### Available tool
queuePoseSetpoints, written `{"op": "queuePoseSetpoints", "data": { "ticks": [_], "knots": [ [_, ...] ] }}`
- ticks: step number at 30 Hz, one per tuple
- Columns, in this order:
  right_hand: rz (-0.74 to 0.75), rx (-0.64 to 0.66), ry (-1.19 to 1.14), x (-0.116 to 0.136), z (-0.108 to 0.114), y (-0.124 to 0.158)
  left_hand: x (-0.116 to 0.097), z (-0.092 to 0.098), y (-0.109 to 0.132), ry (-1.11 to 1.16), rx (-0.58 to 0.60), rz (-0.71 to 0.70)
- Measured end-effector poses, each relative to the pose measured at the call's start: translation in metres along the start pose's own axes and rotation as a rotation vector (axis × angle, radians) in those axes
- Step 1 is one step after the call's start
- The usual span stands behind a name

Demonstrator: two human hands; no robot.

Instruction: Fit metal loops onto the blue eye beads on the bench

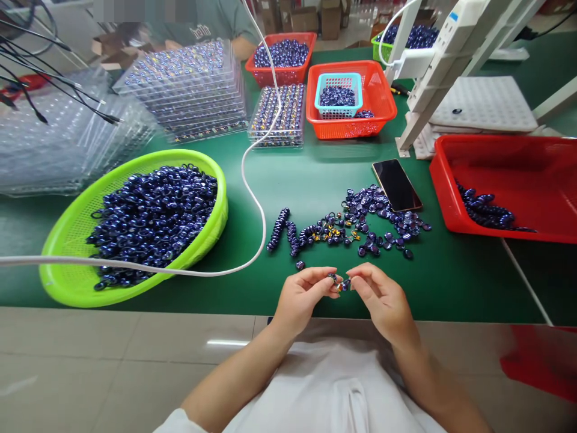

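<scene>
My left hand point(303, 293) and my right hand point(378, 294) meet at the near edge of the green table point(315, 174). Both pinch one small dark blue bead piece point(340, 282) with a yellowish part between their fingertips. Just beyond my hands lies a loose scatter of the same blue pieces point(369, 219), some with yellow bits, and a short stacked row of them point(278, 228) at its left end.
A lime-green basket point(67, 240) heaped with blue pieces sits at left, crossed by a white cable point(252, 186). A phone point(396, 184) lies behind the scatter. Red baskets point(505, 156) point(374, 90) stand right and behind. Stacked clear trays point(189, 90) and another person's arm are at the back.
</scene>
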State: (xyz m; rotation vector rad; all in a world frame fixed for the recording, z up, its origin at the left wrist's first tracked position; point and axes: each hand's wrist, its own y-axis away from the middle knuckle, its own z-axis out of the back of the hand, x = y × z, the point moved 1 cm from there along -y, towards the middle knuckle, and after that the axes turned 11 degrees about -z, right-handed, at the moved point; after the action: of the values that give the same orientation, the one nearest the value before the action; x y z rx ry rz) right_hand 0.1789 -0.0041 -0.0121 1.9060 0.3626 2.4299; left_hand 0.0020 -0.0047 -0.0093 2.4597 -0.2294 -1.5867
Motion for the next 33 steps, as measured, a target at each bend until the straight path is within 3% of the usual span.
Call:
{"op": "queuePoseSetpoints", "data": {
  "ticks": [11,22,29,33],
  "knots": [
    [0.092,-0.003,0.054,-0.003,0.002,0.001,-0.004,-0.002,-0.003,-0.077,-0.01,-0.05],
    [0.57,-0.075,0.301,0.01,-0.003,0.005,-0.002,-0.008,-0.006,-0.12,-0.001,0.001],
    [0.641,-0.126,0.429,0.005,-0.003,0.006,-0.008,-0.014,-0.005,-0.192,0.025,0.02],
    [0.589,-0.144,0.414,0.003,-0.003,0.004,-0.012,-0.014,-0.003,-0.264,0.09,0.006]
  ]
}}
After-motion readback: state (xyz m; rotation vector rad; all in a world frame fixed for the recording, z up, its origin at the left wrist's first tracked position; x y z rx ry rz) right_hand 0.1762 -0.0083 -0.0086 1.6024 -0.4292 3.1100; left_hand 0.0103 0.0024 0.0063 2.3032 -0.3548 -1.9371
